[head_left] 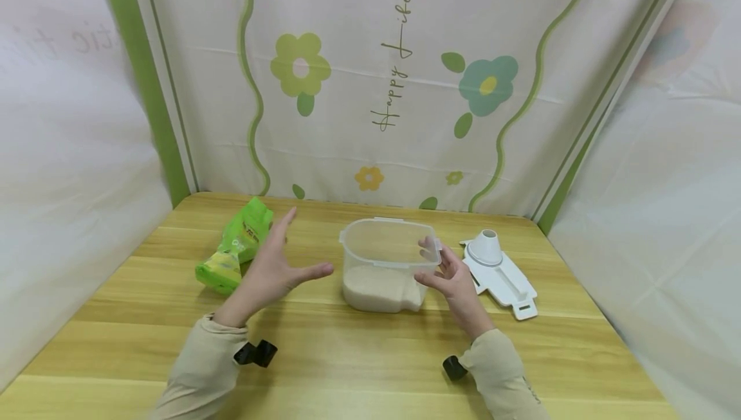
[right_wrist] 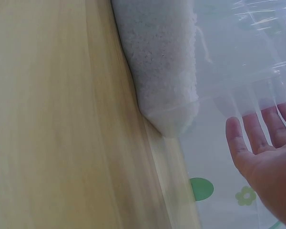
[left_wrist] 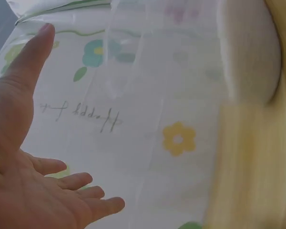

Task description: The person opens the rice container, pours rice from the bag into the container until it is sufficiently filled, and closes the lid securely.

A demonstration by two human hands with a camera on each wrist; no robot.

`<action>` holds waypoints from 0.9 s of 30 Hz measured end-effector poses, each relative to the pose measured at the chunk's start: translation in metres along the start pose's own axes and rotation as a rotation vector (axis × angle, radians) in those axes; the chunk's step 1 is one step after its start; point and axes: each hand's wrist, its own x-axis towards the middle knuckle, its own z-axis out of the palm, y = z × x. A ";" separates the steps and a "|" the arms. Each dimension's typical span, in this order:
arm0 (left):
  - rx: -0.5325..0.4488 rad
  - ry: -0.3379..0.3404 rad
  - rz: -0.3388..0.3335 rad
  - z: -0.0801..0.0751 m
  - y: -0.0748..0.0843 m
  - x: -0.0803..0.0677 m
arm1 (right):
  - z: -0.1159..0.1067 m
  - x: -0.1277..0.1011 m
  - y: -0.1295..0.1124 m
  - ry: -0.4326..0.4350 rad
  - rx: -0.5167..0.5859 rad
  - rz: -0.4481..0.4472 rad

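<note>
While the clear plastic container with white rice in its bottom (head_left: 384, 272) stands at the middle of the light wooden surface (head_left: 347, 368), both hands flank it without gripping. The left hand (head_left: 272, 269) hovers at its 9 o'clock, fingers spread and straight, apart from the wall. The right hand (head_left: 454, 282) sits at its 3 o'clock, fingers relaxed and extended, the fingertips at or just against the rim; I cannot tell whether they touch.

As a judgement, the work is partway: rice fills roughly the lower third, the container is uncovered, and the white plastic lid with a round pouring spout (head_left: 500, 269) lies on the surface at 3 o'clock, beyond the right hand. The green plastic rice bag (head_left: 237, 246) lies on its side at 9 o'clock, beyond the left hand.

The container looks translucent, rounded-cornered and upright, the rice heaped unevenly.
</note>
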 end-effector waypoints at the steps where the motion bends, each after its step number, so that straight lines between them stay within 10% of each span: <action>1: -0.056 -0.015 -0.005 0.006 -0.001 0.000 | 0.000 0.000 0.000 0.000 0.000 -0.001; 12: -0.366 -0.054 -0.004 0.062 -0.012 0.003 | 0.001 0.000 -0.001 -0.002 -0.001 0.004; 27: -0.480 -0.085 -0.063 0.080 -0.017 0.001 | -0.001 0.000 -0.005 -0.007 -0.029 0.021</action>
